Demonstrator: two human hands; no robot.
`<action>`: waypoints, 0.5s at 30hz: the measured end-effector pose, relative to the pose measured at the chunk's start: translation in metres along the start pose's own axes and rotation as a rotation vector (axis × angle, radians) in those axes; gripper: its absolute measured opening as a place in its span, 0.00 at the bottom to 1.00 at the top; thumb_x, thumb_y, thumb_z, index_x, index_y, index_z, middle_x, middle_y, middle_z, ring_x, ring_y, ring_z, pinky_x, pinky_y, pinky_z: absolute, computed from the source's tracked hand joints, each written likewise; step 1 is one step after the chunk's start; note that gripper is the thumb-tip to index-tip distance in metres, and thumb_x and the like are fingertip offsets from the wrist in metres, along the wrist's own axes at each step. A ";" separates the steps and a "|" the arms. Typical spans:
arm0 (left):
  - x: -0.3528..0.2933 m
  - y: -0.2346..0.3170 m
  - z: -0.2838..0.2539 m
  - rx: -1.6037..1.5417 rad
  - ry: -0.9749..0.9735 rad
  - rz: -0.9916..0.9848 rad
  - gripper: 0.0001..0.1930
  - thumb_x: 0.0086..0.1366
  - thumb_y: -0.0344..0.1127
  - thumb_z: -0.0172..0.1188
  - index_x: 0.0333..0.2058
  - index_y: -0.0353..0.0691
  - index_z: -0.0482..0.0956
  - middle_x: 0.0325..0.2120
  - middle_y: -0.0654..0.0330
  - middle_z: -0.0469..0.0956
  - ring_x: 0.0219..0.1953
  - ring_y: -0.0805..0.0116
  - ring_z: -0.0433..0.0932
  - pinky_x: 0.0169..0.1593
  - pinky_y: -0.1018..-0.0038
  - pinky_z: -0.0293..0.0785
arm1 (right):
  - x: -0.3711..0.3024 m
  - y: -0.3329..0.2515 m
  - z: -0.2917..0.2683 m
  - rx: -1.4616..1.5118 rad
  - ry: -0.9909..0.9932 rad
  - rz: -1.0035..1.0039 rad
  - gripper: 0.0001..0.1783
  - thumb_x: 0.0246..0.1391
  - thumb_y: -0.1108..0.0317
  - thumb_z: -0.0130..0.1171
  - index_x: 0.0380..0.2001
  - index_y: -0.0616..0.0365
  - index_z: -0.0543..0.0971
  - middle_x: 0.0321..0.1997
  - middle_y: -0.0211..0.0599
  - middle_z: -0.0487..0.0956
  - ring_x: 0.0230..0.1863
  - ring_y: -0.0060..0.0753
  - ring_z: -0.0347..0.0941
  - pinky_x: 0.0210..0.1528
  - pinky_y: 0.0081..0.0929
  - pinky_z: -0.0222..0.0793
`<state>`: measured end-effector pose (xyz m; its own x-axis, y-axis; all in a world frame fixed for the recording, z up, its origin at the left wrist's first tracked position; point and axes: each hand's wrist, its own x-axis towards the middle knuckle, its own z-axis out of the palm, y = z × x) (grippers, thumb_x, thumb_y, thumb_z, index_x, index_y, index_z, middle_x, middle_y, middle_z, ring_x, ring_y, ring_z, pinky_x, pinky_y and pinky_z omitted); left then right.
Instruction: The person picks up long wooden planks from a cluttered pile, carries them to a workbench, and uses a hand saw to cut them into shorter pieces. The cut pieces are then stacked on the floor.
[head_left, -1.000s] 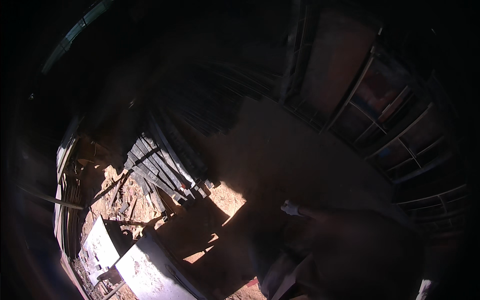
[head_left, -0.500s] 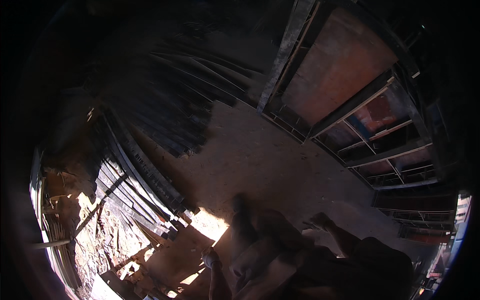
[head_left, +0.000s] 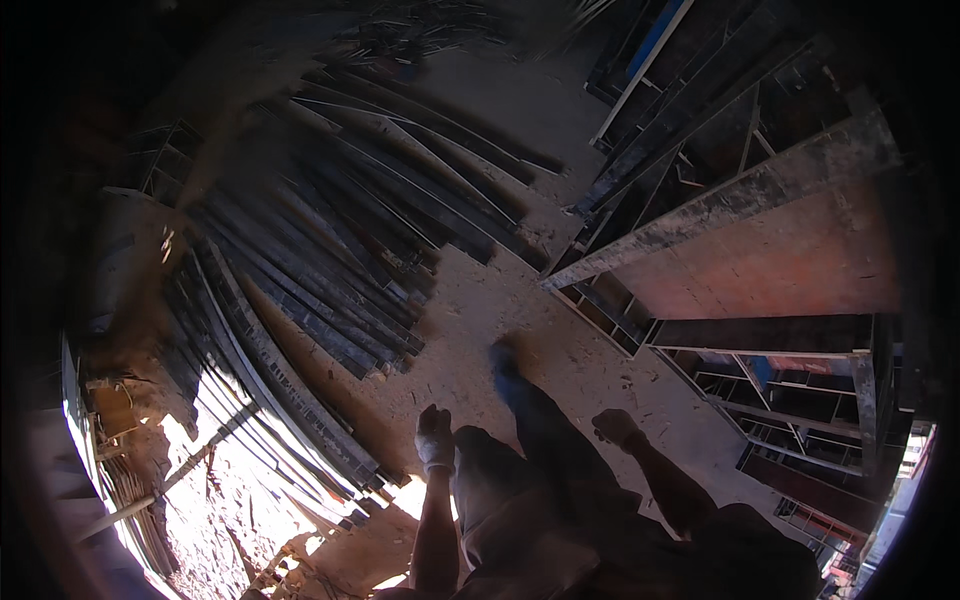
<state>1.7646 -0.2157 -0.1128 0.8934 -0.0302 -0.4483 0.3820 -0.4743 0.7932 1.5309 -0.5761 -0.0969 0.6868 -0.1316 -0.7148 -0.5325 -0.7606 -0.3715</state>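
My left hand, in what looks like a pale glove, is raised beside my left thigh. Its fingers are curled in, and no object shows in it. On the other side, my right hand hangs over the dirt floor in shadow, fingers bent inward, with nothing seen in it. Between the hands, my leg in dark trousers is stretched forward in a stride. Neither hand touches anything around it. Nearest the left hand lie the ends of a stack of long dark boards, partly sunlit.
More long dark planks lie in rows ahead to the left. Large framed panels with reddish faces lean along the right. Bare dirt floor with scattered chips runs between. Bright wood scraps and a pole are at lower left.
The view has shifted, with the planks and panels showing in new places. My left hand has come up and forward. My right hand's fingers, stretched earlier, are now curled. A leg has swung forward.
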 end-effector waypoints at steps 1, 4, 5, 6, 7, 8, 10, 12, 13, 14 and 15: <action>0.012 0.011 0.006 0.014 0.032 -0.098 0.22 0.68 0.41 0.66 0.57 0.36 0.79 0.53 0.52 0.84 0.54 0.63 0.82 0.58 0.69 0.75 | 0.025 -0.041 -0.053 0.292 0.017 0.114 0.12 0.61 0.63 0.58 0.28 0.58 0.79 0.32 0.42 0.82 0.35 0.47 0.82 0.41 0.42 0.78; 0.065 0.020 0.019 0.199 -0.030 -0.052 0.22 0.69 0.44 0.61 0.54 0.33 0.80 0.52 0.48 0.83 0.57 0.55 0.80 0.61 0.66 0.73 | 0.115 -0.081 -0.108 0.669 0.082 0.232 0.12 0.63 0.62 0.56 0.28 0.56 0.80 0.36 0.41 0.82 0.37 0.46 0.82 0.42 0.41 0.78; 0.083 0.024 0.023 0.293 -0.020 0.066 0.20 0.70 0.43 0.60 0.53 0.36 0.80 0.52 0.49 0.83 0.55 0.52 0.80 0.59 0.64 0.75 | 0.149 -0.083 -0.121 0.708 0.121 0.228 0.12 0.63 0.62 0.56 0.28 0.55 0.80 0.37 0.40 0.82 0.37 0.46 0.81 0.42 0.41 0.78; 0.104 0.025 0.029 0.385 -0.009 0.189 0.18 0.71 0.42 0.59 0.53 0.39 0.81 0.51 0.49 0.82 0.53 0.49 0.81 0.57 0.62 0.77 | 0.183 -0.082 -0.129 0.571 0.153 0.095 0.13 0.64 0.61 0.55 0.28 0.56 0.80 0.36 0.41 0.82 0.38 0.46 0.82 0.43 0.41 0.78; 0.128 0.026 0.037 0.478 0.003 0.310 0.15 0.73 0.41 0.57 0.53 0.42 0.81 0.50 0.50 0.82 0.51 0.46 0.81 0.55 0.59 0.79 | 0.220 -0.078 -0.132 0.431 0.182 -0.037 0.14 0.64 0.60 0.55 0.28 0.57 0.80 0.36 0.41 0.82 0.39 0.47 0.82 0.44 0.42 0.78; 0.155 0.026 0.048 0.367 -0.007 0.242 0.16 0.72 0.41 0.58 0.53 0.42 0.81 0.51 0.50 0.82 0.52 0.46 0.81 0.55 0.59 0.79 | 0.252 -0.079 -0.144 0.348 0.234 -0.114 0.14 0.64 0.59 0.57 0.30 0.58 0.81 0.36 0.42 0.83 0.38 0.47 0.82 0.43 0.42 0.77; 0.214 0.023 0.071 0.190 -0.034 0.103 0.17 0.71 0.42 0.60 0.54 0.41 0.80 0.51 0.49 0.81 0.52 0.46 0.80 0.55 0.59 0.78 | 0.313 -0.077 -0.164 0.237 0.373 -0.197 0.15 0.63 0.57 0.60 0.35 0.58 0.82 0.34 0.44 0.84 0.36 0.47 0.83 0.41 0.42 0.76; 0.279 0.061 0.094 0.093 -0.049 -0.062 0.19 0.68 0.44 0.62 0.54 0.41 0.80 0.51 0.48 0.80 0.53 0.46 0.79 0.55 0.57 0.77 | 0.384 -0.085 -0.186 0.201 0.415 -0.133 0.16 0.62 0.54 0.64 0.39 0.57 0.84 0.34 0.46 0.85 0.36 0.49 0.83 0.41 0.43 0.76; 0.304 0.078 0.107 0.069 -0.058 -0.169 0.21 0.67 0.45 0.63 0.54 0.41 0.79 0.51 0.47 0.79 0.53 0.46 0.79 0.55 0.56 0.77 | 0.411 -0.091 -0.203 0.184 0.355 -0.049 0.17 0.61 0.53 0.65 0.39 0.57 0.84 0.36 0.47 0.85 0.39 0.51 0.83 0.43 0.44 0.76; 0.339 0.078 0.124 0.121 -0.050 -0.134 0.22 0.66 0.46 0.64 0.54 0.40 0.79 0.50 0.46 0.79 0.53 0.45 0.78 0.55 0.56 0.77 | 0.444 -0.090 -0.220 0.161 0.307 0.036 0.18 0.60 0.52 0.66 0.40 0.56 0.84 0.37 0.48 0.86 0.41 0.53 0.83 0.45 0.44 0.76; 0.378 0.073 0.141 0.163 -0.044 -0.096 0.24 0.65 0.47 0.65 0.54 0.39 0.79 0.50 0.45 0.79 0.53 0.45 0.78 0.56 0.55 0.76 | 0.483 -0.079 -0.227 0.111 0.338 0.089 0.21 0.59 0.50 0.66 0.43 0.57 0.83 0.39 0.48 0.86 0.45 0.52 0.83 0.47 0.44 0.77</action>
<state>2.0973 -0.3858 -0.2823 0.8421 -0.0151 -0.5391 0.4181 -0.6133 0.6701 2.0173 -0.7243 -0.2781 0.7505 -0.4110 -0.5176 -0.6349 -0.6658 -0.3919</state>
